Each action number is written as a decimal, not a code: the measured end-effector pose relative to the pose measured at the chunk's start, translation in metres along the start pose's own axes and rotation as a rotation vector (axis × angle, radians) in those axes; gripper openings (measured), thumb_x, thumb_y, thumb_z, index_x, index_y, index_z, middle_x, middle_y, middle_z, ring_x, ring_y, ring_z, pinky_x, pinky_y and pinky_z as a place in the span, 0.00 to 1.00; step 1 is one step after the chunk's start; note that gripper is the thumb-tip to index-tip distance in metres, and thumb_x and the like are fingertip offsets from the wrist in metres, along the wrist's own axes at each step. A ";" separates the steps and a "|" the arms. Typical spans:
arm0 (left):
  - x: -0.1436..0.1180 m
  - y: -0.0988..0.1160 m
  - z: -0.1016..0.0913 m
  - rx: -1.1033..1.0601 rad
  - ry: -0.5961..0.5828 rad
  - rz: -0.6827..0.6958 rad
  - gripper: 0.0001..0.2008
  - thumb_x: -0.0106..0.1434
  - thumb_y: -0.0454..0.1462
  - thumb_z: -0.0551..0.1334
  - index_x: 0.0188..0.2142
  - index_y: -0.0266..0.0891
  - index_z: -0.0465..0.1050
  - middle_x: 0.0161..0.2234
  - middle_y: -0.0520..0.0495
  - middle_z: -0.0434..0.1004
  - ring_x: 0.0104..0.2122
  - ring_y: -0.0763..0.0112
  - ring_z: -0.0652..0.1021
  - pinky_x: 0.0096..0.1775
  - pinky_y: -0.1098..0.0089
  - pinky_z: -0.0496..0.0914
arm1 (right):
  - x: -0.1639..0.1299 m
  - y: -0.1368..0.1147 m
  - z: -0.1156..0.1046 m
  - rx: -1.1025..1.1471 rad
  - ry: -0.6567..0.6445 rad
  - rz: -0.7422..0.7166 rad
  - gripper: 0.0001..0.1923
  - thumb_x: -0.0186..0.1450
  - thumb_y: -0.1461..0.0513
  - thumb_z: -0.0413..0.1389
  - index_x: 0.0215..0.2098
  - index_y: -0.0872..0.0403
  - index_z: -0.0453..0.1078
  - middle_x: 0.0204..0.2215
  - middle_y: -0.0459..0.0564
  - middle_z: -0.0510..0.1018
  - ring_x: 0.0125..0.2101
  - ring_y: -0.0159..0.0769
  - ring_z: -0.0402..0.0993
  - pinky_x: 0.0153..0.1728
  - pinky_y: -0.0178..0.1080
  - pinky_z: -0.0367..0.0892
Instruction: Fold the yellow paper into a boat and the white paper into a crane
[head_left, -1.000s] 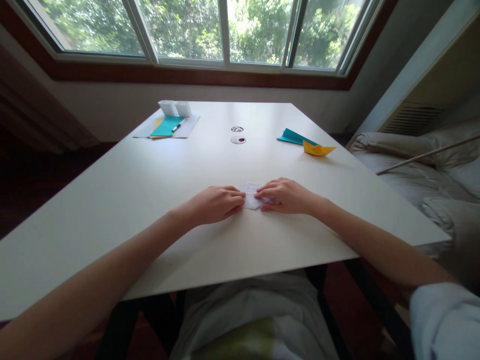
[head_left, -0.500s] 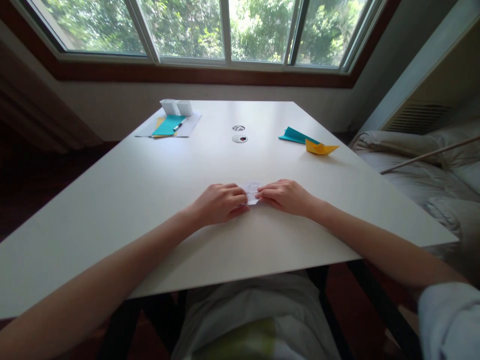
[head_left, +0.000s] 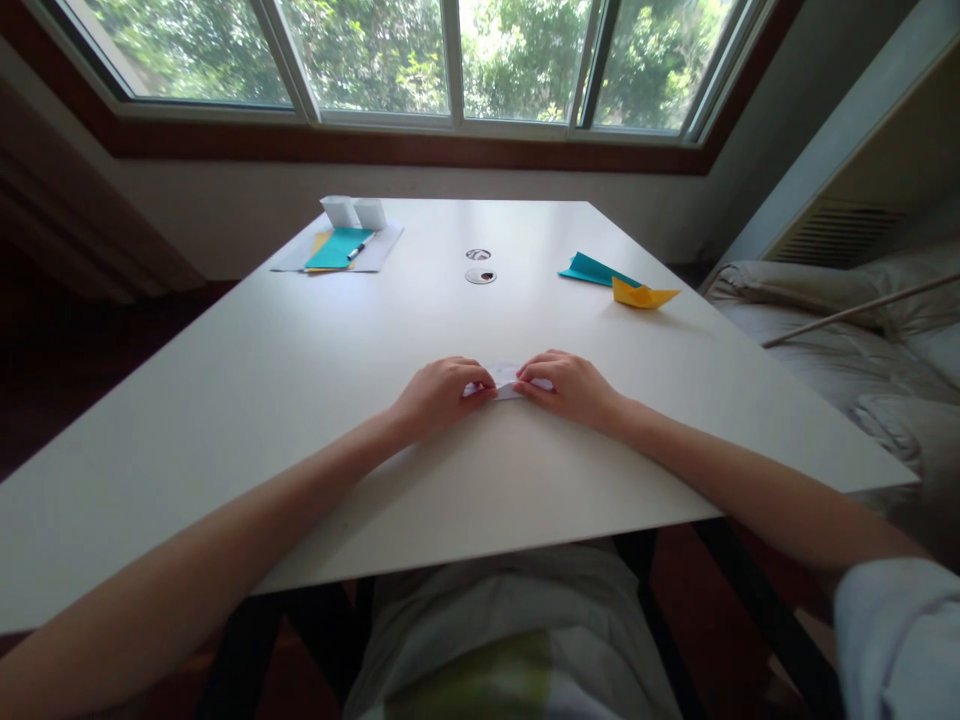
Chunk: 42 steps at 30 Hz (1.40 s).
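Between my hands, low over the white table, is a small piece of folded white paper (head_left: 507, 384). My left hand (head_left: 444, 394) pinches its left side with thumb and fingertips. On the right side my right hand (head_left: 568, 386) pinches it the same way. Fingers cover both ends of the paper, so only its middle shows clearly, with a raised fold along the near edge.
A yellow paper boat (head_left: 643, 295) and a teal folded paper plane (head_left: 596, 270) lie at the right on the white table (head_left: 360, 350). At the back left are teal paper (head_left: 337, 248), a pen (head_left: 361, 247) and white paper boxes (head_left: 340, 211). Two round inserts (head_left: 480, 275) sit mid-table.
The paper's near edge has been lifted and folded away from me. Both hands have shifted slightly forward, and their thumbs and fingertips now pinch the paper instead of lying flatter on it.
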<state>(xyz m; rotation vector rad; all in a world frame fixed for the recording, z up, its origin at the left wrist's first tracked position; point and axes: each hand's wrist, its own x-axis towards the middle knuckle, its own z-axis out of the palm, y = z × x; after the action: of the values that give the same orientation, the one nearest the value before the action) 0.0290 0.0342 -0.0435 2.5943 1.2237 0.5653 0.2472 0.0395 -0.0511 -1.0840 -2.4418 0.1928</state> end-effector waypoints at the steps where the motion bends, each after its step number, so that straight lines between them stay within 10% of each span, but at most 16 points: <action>1: 0.000 -0.001 0.001 -0.008 -0.001 -0.003 0.08 0.61 0.36 0.56 0.31 0.40 0.75 0.32 0.51 0.76 0.26 0.76 0.72 0.31 0.75 0.65 | 0.001 0.000 0.001 0.001 0.006 0.013 0.11 0.64 0.57 0.51 0.32 0.52 0.74 0.35 0.49 0.79 0.38 0.36 0.72 0.40 0.37 0.64; 19: -0.009 -0.013 -0.010 0.123 -0.096 0.313 0.15 0.64 0.34 0.53 0.45 0.45 0.74 0.42 0.46 0.75 0.39 0.69 0.74 0.41 0.71 0.67 | 0.004 -0.005 0.002 0.061 -0.011 0.088 0.07 0.62 0.60 0.54 0.32 0.53 0.73 0.34 0.50 0.77 0.37 0.36 0.71 0.40 0.38 0.63; 42: -0.015 -0.004 -0.038 0.202 -0.289 0.232 0.14 0.62 0.33 0.55 0.42 0.46 0.76 0.46 0.48 0.76 0.43 0.67 0.76 0.43 0.70 0.69 | 0.009 0.000 0.006 0.106 -0.026 0.124 0.07 0.58 0.57 0.58 0.29 0.53 0.70 0.30 0.48 0.74 0.33 0.35 0.67 0.37 0.37 0.61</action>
<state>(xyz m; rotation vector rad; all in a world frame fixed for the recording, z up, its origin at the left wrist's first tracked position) 0.0010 0.0260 -0.0143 2.8799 0.9381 0.0971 0.2392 0.0465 -0.0529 -1.1925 -2.3593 0.3742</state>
